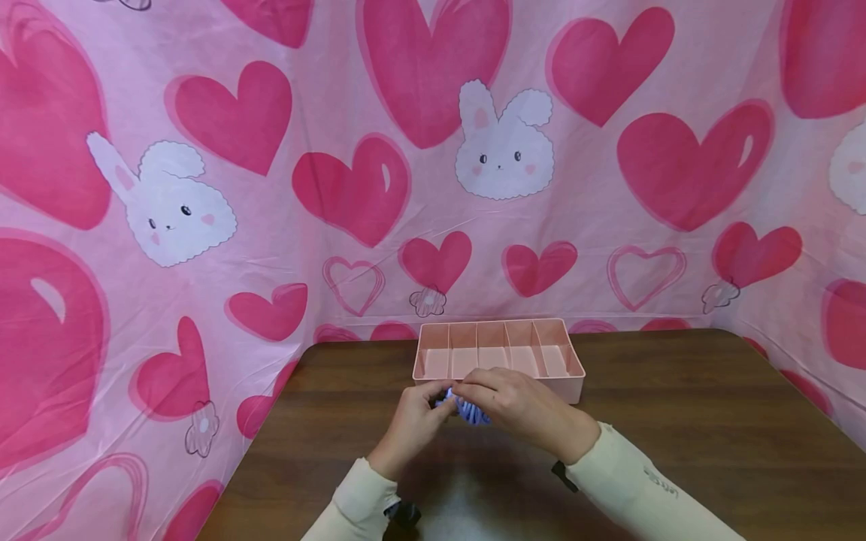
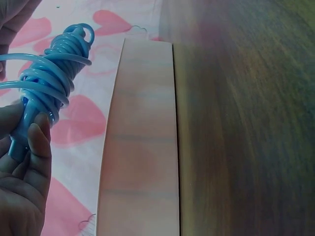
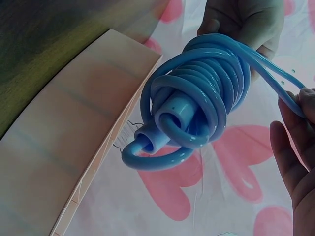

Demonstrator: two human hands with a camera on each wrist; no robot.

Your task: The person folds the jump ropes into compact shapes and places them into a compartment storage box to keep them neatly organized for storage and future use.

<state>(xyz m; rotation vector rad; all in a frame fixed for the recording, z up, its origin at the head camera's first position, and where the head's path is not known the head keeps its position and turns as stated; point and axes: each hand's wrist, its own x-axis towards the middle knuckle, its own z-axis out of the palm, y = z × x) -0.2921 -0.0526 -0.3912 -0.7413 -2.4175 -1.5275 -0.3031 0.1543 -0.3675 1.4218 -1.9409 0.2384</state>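
Observation:
A blue jump rope (image 2: 54, 73) is held up between both hands, its glossy cord wound in many turns around its two handles. My left hand (image 1: 411, 421) grips the handles at one end, thumb on one side and fingers on the other, as the left wrist view shows. At the side of the bundle, my right hand (image 3: 300, 147) pinches a doubled length of cord that runs off the coil. From the bundle's far end, the hollow handle ends (image 3: 179, 110) stick out with a loop of cord between them. In the head view the hands hide much of the rope.
Just beyond the hands, a pink compartment box (image 1: 567, 387) with several divided sections stands on the brown wooden table (image 1: 676, 406). Behind the table hangs a pink cloth (image 1: 433, 218) printed with hearts and rabbits.

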